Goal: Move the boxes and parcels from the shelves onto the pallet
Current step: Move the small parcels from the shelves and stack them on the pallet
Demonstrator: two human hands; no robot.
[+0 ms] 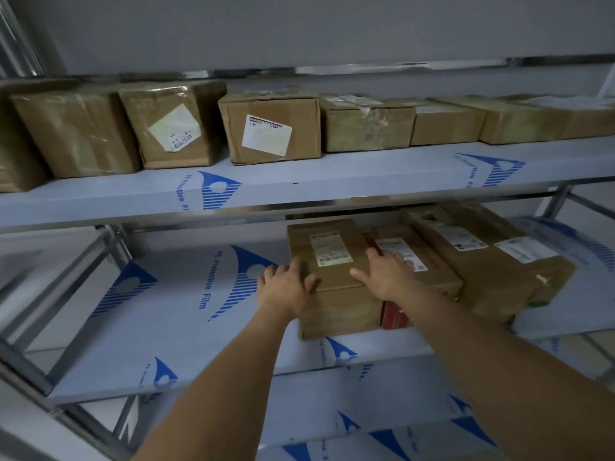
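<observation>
A brown cardboard box with a white label stands on the middle shelf, leftmost of three boxes there. My left hand lies against its left top edge with straight fingers, thumb on the top face. My right hand rests on its right top edge, fingers spread and reaching over the gap to the red-sided box beside it. A larger taped box sits further right.
The upper shelf carries a row of several brown boxes, among them a labelled one. Metal frame bars run at the left. Lower shelves covered in blue-printed protective film show below. The pallet is out of view.
</observation>
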